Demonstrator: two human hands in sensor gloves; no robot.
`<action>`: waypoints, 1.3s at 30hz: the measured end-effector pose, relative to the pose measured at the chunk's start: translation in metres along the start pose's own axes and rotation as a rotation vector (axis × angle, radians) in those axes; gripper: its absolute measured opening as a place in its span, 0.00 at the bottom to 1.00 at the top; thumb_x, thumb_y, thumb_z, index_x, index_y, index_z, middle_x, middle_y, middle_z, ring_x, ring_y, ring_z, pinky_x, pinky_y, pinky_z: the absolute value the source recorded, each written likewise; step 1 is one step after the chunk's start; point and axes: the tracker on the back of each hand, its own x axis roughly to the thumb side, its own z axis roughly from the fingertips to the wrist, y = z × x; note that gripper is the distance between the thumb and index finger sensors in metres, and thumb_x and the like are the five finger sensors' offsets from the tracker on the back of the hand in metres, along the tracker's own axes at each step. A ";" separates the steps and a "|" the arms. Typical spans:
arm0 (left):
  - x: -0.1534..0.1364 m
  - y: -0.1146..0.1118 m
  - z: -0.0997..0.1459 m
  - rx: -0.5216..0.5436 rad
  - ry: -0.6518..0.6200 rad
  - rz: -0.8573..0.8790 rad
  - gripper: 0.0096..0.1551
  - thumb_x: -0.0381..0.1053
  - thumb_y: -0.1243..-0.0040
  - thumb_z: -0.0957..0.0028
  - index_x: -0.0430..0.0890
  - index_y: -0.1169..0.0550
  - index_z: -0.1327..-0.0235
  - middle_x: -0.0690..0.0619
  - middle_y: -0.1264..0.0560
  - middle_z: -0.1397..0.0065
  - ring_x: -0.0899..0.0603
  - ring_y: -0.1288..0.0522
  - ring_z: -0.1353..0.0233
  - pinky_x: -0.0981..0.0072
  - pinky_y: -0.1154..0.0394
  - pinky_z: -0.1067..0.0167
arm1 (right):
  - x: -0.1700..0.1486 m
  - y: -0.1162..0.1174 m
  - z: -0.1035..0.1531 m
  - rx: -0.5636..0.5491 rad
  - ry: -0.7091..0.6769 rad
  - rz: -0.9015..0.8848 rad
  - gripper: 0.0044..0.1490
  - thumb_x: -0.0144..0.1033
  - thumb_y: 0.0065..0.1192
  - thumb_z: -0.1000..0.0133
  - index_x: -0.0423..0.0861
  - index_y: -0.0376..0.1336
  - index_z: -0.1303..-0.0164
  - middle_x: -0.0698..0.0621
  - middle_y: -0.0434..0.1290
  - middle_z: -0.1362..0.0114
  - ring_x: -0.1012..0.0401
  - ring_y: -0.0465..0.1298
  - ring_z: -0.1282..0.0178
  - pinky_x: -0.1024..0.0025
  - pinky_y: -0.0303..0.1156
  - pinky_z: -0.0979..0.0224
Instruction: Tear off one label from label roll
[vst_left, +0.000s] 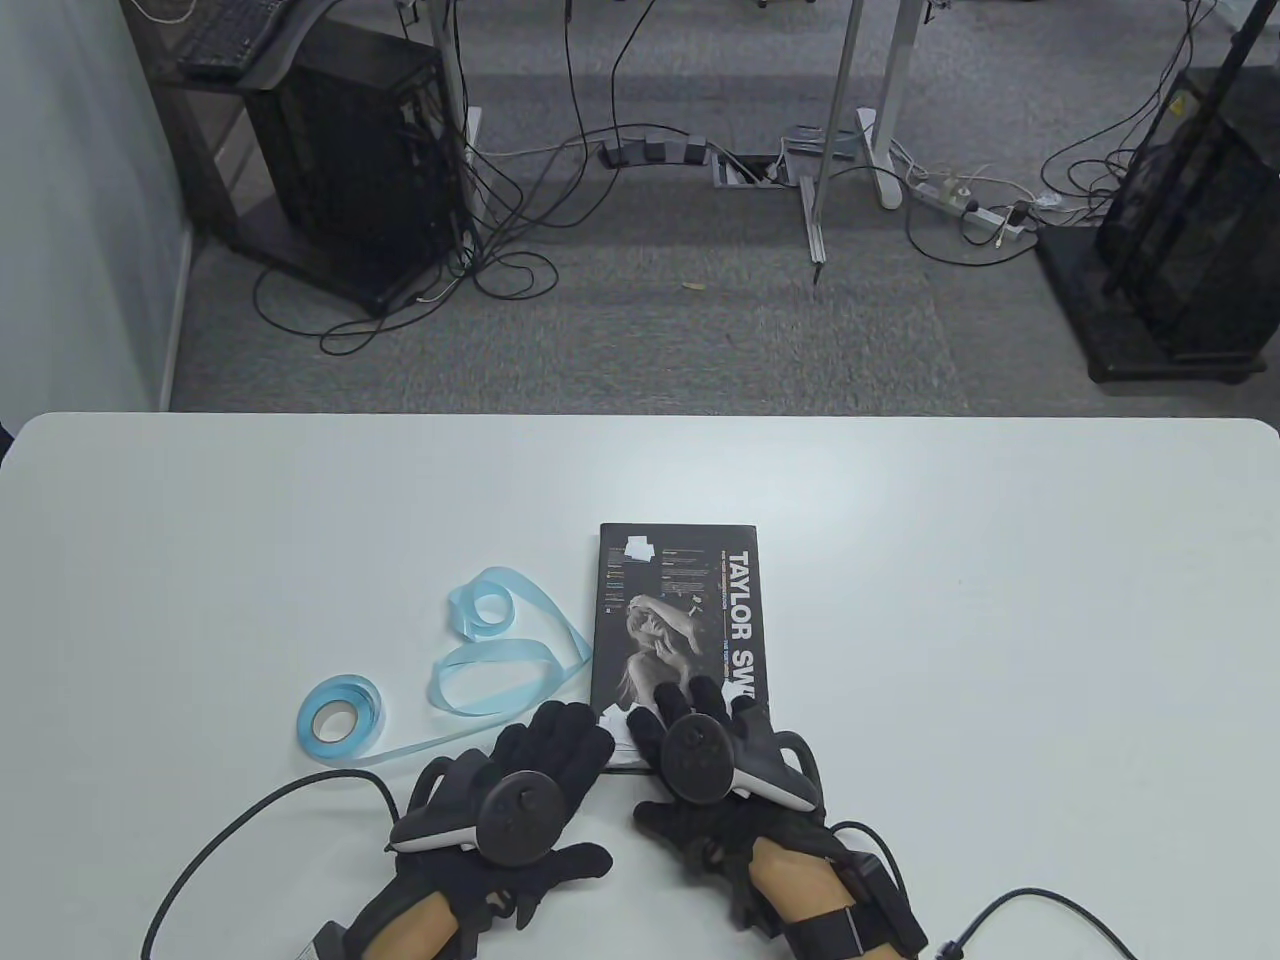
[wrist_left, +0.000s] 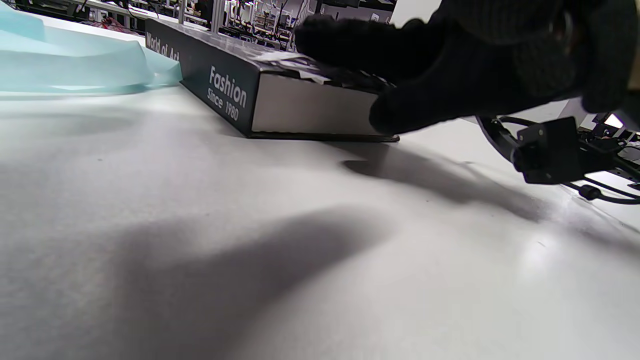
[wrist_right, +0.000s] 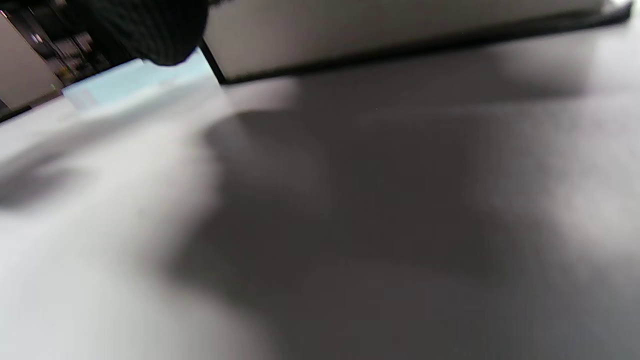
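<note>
Pale blue label roll (vst_left: 340, 715) with a brown inner core, lying flat on the white worktop (vst_left: 1000, 620), left of the black hardcover book (vst_left: 680, 610) with white cover lettering; a long loose strip of pale blue label backing (vst_left: 500, 650) curls in loops between roll and book, one run trailing from the roll toward the left hand (vst_left: 530, 790). Left hand: black glove, fingers at the book's near left corner, touching a white label (vst_left: 622, 738) there; grip cannot be told. Right hand (vst_left: 715, 740): black glove, fingers laid flat on the book's near edge, thumb beside the book's page edge in the left wrist view.
</note>
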 end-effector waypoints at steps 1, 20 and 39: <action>0.000 0.000 0.000 0.003 0.000 -0.001 0.60 0.72 0.52 0.48 0.46 0.70 0.27 0.42 0.73 0.20 0.32 0.70 0.19 0.33 0.63 0.29 | 0.000 0.000 0.000 -0.006 0.000 0.008 0.55 0.59 0.60 0.50 0.59 0.31 0.26 0.48 0.25 0.20 0.42 0.25 0.20 0.34 0.24 0.27; -0.005 -0.004 -0.008 -0.034 0.014 -0.002 0.60 0.71 0.52 0.48 0.46 0.69 0.27 0.42 0.73 0.20 0.32 0.70 0.19 0.33 0.63 0.29 | -0.063 -0.032 0.015 -0.010 0.207 -0.151 0.48 0.57 0.58 0.48 0.57 0.39 0.25 0.46 0.35 0.18 0.41 0.33 0.19 0.33 0.31 0.26; -0.006 -0.008 -0.010 -0.085 0.027 -0.002 0.59 0.71 0.52 0.48 0.46 0.69 0.27 0.43 0.73 0.20 0.33 0.69 0.19 0.33 0.63 0.29 | -0.206 -0.051 0.064 -0.351 0.559 -0.493 0.40 0.54 0.59 0.48 0.56 0.52 0.27 0.51 0.46 0.17 0.49 0.37 0.16 0.42 0.26 0.23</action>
